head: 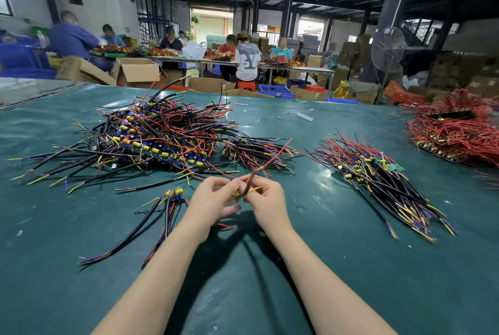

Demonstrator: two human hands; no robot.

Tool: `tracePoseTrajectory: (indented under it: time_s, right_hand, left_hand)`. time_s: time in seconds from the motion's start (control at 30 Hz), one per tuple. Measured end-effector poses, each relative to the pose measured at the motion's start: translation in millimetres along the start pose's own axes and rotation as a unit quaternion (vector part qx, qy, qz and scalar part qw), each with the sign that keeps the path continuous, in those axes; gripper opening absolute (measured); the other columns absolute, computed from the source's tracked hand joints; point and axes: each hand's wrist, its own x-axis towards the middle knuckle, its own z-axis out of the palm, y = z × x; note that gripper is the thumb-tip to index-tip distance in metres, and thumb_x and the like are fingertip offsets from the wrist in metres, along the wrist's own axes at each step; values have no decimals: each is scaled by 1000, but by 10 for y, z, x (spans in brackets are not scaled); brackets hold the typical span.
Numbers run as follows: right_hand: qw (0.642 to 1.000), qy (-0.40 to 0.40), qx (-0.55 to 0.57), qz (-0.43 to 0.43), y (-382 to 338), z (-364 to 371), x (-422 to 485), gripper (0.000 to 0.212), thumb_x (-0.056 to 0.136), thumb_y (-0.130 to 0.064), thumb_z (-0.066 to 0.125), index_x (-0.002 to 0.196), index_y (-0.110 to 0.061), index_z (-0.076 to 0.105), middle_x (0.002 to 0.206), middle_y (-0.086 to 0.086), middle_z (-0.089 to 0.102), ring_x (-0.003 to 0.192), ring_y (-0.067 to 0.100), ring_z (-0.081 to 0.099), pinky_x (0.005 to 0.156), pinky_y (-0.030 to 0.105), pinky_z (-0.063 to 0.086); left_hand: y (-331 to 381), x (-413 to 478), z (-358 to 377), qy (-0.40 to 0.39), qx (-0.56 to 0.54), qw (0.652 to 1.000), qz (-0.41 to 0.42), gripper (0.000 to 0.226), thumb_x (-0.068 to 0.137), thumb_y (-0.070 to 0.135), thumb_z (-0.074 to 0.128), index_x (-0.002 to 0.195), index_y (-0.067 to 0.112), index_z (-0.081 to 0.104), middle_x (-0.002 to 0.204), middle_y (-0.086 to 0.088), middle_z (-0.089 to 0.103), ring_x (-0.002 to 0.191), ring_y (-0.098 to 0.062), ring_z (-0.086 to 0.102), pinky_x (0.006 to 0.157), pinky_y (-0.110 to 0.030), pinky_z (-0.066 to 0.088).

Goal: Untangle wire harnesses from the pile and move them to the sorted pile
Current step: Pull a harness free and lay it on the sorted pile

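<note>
A big tangled pile of wire harnesses (151, 134) with black, red, yellow and blue wires lies at the centre left of the green table cover (337, 267). A tidier, aligned pile of harnesses (378, 175) lies to the right. Between them, near the table's middle, my left hand (213, 202) and my right hand (266, 199) both pinch one harness (249, 184), blurred by motion, with a red wire sticking up to the right. A loose harness with long black cables (162, 210) lies just left of my left hand.
A heap of mostly red wires (456, 134) sits at the far right edge. A small white piece (305, 116) lies on the far side of the table. Beyond the table are cardboard boxes, blue crates, a standing fan and several seated people at other benches.
</note>
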Motion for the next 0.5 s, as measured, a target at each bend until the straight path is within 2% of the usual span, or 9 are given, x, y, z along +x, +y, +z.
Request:
tracePoseTrajectory:
  time_s: [0.07, 0.13, 0.2, 0.27, 0.4, 0.5]
  right_hand:
    - [1000, 14, -3, -15, -20, -15, 13, 11, 79, 2, 63, 79, -8, 68, 67, -2, 59, 65, 6, 55, 66, 25, 45]
    - [999, 34, 8, -16, -35, -45, 31, 15, 80, 7, 61, 76, -7, 67, 70, 2, 61, 74, 13, 57, 73, 28, 46]
    - [997, 30, 63, 12, -47, -50, 30, 19, 82, 10, 57, 76, -7, 64, 60, -6, 64, 63, 6, 59, 65, 20, 48]
    - [993, 15, 105, 53, -52, -44, 34, 20, 83, 11, 55, 76, -6, 63, 51, -9, 61, 51, 2, 55, 58, 16, 47]
    - [988, -25, 113, 99, -73, -71, 30, 24, 84, 10, 54, 71, -9, 62, 50, -3, 60, 45, 6, 54, 51, 18, 48]
    - [990, -17, 87, 106, -88, -69, 19, 25, 82, 13, 54, 70, -8, 62, 57, 9, 57, 45, 12, 52, 51, 24, 46]
  left_hand:
    - [11, 4, -5, -52, -76, 995, -31, 6, 88, 3, 56, 91, 3, 61, 87, -10, 63, 74, -18, 61, 59, -21, 57]
    - [29, -3, -3, -67, -85, 994, -32, 7, 85, -1, 59, 89, 1, 64, 84, -10, 63, 72, -16, 60, 58, -16, 54]
    - [32, 1, -9, -59, -37, 997, -28, 13, 81, -8, 60, 90, 1, 64, 80, -7, 62, 69, -13, 58, 57, -14, 51]
    - [34, -2, -36, -66, 26, 997, -21, 26, 78, -16, 57, 85, 7, 65, 77, -6, 64, 68, -14, 56, 61, -18, 47]
    - [30, -8, -107, -97, 110, 989, -27, 36, 73, -25, 51, 82, 9, 59, 82, -12, 67, 70, -20, 56, 69, -29, 43]
    - [-1, 6, -126, -117, 100, 987, -38, 38, 73, -29, 46, 83, 6, 56, 80, -12, 67, 69, -17, 60, 75, -33, 50]
